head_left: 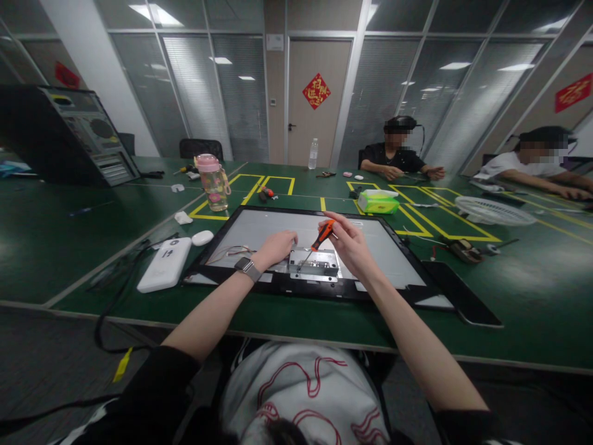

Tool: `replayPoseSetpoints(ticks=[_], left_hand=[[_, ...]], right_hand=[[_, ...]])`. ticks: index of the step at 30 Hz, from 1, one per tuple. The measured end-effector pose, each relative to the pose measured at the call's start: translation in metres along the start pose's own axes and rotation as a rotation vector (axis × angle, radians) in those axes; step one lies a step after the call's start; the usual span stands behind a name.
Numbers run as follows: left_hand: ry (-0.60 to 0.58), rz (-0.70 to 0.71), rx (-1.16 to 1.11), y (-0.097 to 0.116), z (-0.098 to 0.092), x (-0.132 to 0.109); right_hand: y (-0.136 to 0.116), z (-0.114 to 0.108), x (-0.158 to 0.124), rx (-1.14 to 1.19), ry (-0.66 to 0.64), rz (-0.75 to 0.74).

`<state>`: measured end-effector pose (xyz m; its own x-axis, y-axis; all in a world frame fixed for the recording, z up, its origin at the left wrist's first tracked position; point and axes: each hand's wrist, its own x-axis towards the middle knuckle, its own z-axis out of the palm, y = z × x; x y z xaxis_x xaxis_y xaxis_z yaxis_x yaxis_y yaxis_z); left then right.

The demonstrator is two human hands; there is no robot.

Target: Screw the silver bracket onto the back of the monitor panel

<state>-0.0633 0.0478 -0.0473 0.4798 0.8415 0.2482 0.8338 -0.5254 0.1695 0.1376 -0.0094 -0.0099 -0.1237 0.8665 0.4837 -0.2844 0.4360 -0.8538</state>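
A flat display panel (259,230) with a black frame lies face-down or back-up, I cannot tell which, on the green table before me. A silver metal bracket (315,269) sits at its near middle. My left hand (277,247), with a watch (248,268) on the wrist, is closed at the bracket's left end; its fingertips are partly hidden. In my right hand (348,242) is an orange and black screwdriver (323,235), gripped by the handle. Its shaft slants down and left to the bracket. Thin wires (234,251) run left of the bracket.
Left of the panel lie a white power bank (165,264) and a white case (202,238); a pink-lidded bottle (214,185) stands behind. A dark phone-like slab (463,293) and a green tissue pack (378,202) are at right. Two people (399,162) sit across the table (296,324).
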Motion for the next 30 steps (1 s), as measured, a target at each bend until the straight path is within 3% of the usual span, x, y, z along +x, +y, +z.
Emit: replayPoseSetpoints(ticks=[19,24,30], left_hand=[[-0.011,-0.005,0.011,0.0011,-0.0012,0.0000],[-0.010,-0.002,0.007,0.0009,-0.0011,-0.0002],[-0.023,0.001,0.009,0.0030,-0.0048,-0.0014]], right_hand=[[-0.0059,0.0016,-0.0019,0.018,-0.082,0.017],[-0.0079,0.0006,-0.0035,-0.001,-0.159,-0.001],[-0.0023,0.0052,-0.0089,-0.497,0.126,-0.312]])
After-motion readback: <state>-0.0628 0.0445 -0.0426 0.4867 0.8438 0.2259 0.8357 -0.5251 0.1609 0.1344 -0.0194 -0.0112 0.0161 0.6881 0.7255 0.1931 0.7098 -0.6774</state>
